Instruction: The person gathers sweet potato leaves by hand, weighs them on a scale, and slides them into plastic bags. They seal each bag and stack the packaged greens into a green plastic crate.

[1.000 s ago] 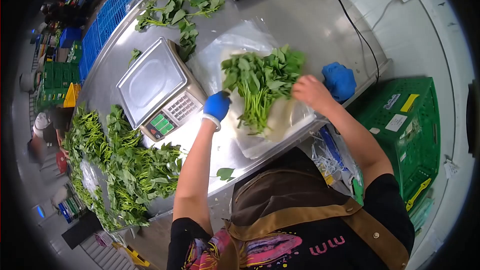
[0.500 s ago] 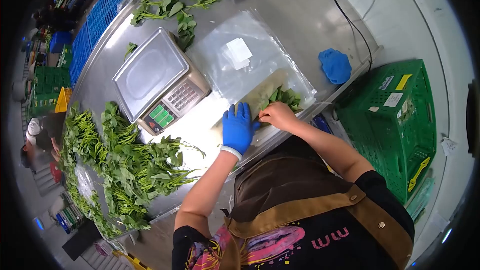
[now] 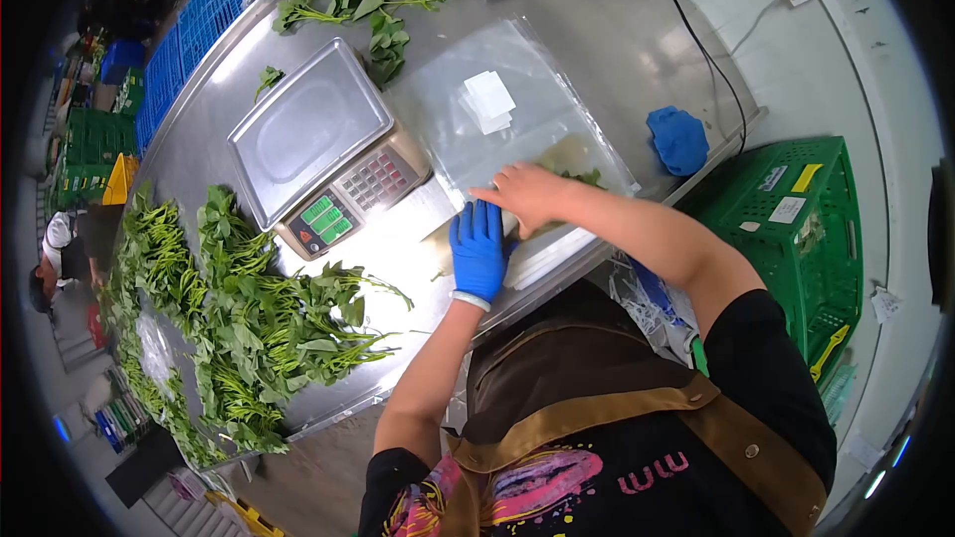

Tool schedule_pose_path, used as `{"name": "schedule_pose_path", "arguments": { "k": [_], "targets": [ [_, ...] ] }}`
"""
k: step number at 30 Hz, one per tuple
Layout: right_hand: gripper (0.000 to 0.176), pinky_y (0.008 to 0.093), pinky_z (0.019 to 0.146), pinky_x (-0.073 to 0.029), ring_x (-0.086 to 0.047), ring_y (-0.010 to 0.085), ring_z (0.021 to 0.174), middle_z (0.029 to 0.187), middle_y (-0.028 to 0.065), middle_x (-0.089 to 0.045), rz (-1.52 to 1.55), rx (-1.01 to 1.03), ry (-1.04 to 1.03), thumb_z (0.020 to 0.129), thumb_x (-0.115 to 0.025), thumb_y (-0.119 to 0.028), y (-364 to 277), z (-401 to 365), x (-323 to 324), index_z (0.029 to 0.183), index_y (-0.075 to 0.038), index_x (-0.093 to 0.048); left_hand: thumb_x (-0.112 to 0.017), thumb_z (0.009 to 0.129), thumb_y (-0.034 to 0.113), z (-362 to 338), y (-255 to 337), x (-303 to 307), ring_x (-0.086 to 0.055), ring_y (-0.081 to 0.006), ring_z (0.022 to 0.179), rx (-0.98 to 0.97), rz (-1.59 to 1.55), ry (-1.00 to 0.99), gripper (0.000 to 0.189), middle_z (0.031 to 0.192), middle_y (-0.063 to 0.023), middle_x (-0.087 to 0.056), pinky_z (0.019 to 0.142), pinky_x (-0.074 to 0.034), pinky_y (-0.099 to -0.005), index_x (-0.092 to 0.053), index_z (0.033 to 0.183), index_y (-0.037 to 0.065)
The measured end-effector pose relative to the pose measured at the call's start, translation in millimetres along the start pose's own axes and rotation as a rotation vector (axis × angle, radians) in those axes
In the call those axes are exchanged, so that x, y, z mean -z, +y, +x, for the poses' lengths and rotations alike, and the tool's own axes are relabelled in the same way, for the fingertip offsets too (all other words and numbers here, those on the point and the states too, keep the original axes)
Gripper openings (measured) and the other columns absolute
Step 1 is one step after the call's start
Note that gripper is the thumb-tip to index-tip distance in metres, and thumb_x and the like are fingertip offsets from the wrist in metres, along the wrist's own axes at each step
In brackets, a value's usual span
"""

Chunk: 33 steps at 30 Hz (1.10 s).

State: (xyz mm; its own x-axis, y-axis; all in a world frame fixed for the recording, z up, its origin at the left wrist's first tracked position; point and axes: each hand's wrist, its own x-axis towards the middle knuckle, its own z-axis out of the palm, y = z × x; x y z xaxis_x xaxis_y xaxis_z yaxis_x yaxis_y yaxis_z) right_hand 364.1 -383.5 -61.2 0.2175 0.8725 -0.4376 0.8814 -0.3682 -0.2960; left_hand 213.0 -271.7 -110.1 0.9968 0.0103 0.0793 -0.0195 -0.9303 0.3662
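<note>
My left hand [image 3: 478, 251], in a blue glove, lies with fingers stretched out flat on a bag of leafy greens [image 3: 569, 156] near the table's front edge. My bare right hand [image 3: 529, 197] is curled over the middle of that bag, its fingers reaching across to the gloved fingertips. Green leaves show at the bag's right end, and both hands hide much of the rest. Just behind lies a stack of clear plastic bags [image 3: 438, 89] with white labels [image 3: 488, 99] on top. A digital scale [image 3: 333, 154] stands to the left, its pan bare.
Heaps of leafy stems [image 3: 239, 328] cover the table's left side, and more greens [image 3: 368, 0] lie at the back. A crumpled blue glove [image 3: 678, 140] rests at the right edge. A green crate [image 3: 796, 229] stands beyond it. A black cable [image 3: 701, 40] runs down the back right.
My right hand has moved left from the leafy end of the bag to its middle, over the top, beside my left hand. My gloved left hand has stayed almost in place.
</note>
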Motion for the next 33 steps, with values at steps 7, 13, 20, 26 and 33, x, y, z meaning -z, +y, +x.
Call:
{"name": "schedule_pose_path", "arguments": {
  "k": [7,13,20,26,33],
  "targets": [
    [0.091,0.0377,0.093,-0.045,-0.057,0.0307,0.112,0.121,0.0234,-0.057,0.64,-0.335,0.181,0.063,-0.083,-0.028,77,-93,50,0.138,-0.004,-0.036,-0.068,0.075,0.014,8,24,-17,-0.057,-0.03,0.093,-0.349,-0.335,-0.067,0.033,0.103,-0.0102,-0.06,0.08,-0.044,-0.0404,-0.063,0.107,0.011],
    [0.1,0.0349,0.103,-0.036,-0.048,0.0216,0.12,0.131,0.0127,-0.049,1.416,-0.565,0.31,0.063,-0.082,-0.035,53,-248,13,0.142,-0.001,-0.032,-0.068,0.074,0.011,36,-1,-101,-0.06,-0.0313,0.088,-0.066,-0.72,-0.065,0.012,0.089,-0.0121,-0.066,0.08,-0.047,-0.0379,-0.068,0.084,0.004],
    [0.096,0.0357,0.101,-0.041,-0.05,0.0208,0.118,0.133,0.0127,-0.049,1.884,-0.542,-0.076,0.07,-0.079,-0.038,-12,-268,-75,0.143,0.001,-0.03,-0.063,0.088,0.009,53,-3,-70,-0.06,-0.0143,0.079,0.305,-1.166,-0.345,0.012,0.09,-0.0072,-0.069,0.075,-0.048,-0.0266,-0.07,0.094,0.001],
    [0.052,0.0371,0.084,-0.052,-0.065,0.019,0.091,0.106,0.0074,-0.065,2.314,-0.931,-0.175,0.085,-0.064,-0.042,-19,-258,-82,0.124,-0.007,-0.057,-0.062,0.085,0.006,75,27,-6,-0.058,-0.0189,0.089,-0.081,-0.997,-0.043,0.009,0.1,-0.0061,-0.067,0.083,-0.046,-0.0318,-0.069,0.091,0.005],
    [0.045,0.0346,0.086,-0.05,-0.062,0.0193,0.099,0.113,0.0084,-0.063,2.472,-0.637,0.458,0.096,-0.048,-0.039,-41,-175,-4,0.125,-0.005,-0.055,-0.057,0.087,0.017,51,116,17,-0.044,-0.0334,0.125,-0.308,-0.895,0.166,0.018,0.125,-0.0168,-0.054,0.108,-0.03,-0.0458,-0.059,0.102,0.007]
  ]
}}
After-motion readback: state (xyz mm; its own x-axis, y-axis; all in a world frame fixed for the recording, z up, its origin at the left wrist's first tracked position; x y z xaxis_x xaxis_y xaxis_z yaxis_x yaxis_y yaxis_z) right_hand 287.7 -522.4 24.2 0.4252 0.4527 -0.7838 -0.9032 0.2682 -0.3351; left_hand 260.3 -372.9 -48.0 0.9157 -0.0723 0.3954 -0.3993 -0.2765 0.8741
